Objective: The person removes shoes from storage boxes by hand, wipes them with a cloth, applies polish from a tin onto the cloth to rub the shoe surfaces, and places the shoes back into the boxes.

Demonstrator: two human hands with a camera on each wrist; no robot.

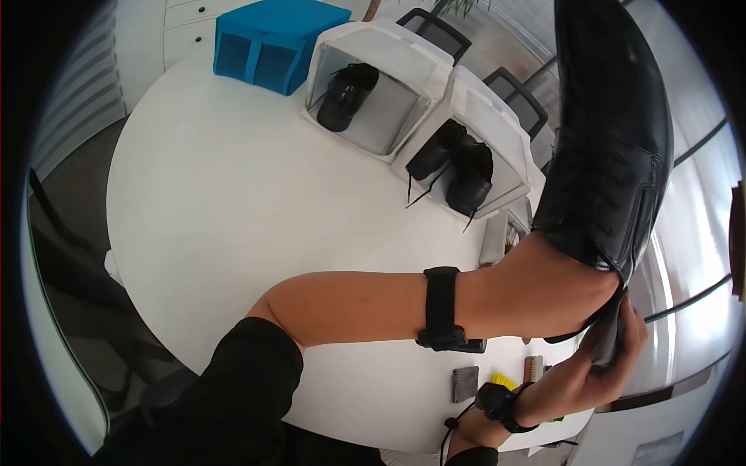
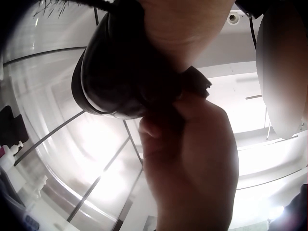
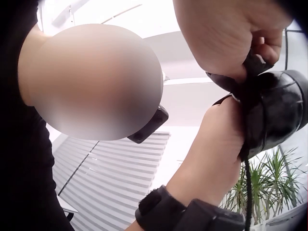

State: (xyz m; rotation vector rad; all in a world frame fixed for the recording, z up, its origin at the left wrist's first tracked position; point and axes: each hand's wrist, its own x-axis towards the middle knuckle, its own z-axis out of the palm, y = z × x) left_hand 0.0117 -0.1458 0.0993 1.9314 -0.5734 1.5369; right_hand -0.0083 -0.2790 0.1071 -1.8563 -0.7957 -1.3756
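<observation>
A black leather lace-up shoe (image 1: 606,147) is held up at the right of the head view, toe upward. My left hand (image 1: 563,287) reaches into its opening; the fingers are hidden inside. Close by the heel, my right hand (image 1: 618,349) pinches a dark grey cloth (image 1: 608,342) between thumb and fingers. In the right wrist view the right hand (image 3: 236,36) holds the dark cloth right at the shoe's (image 3: 276,108) opening. From the left wrist, the same shoe (image 2: 120,72) appears dark, with the right hand (image 2: 197,144) beneath it.
On the white round table (image 1: 217,194), a white box (image 1: 373,39) holds one black shoe (image 1: 350,93); another box (image 1: 497,116) holds a pair (image 1: 470,175). A blue box (image 1: 264,46) stands beside them. Nearer lie a grey block (image 1: 466,384), a yellow brush (image 1: 503,380) and a wooden brush (image 1: 533,367).
</observation>
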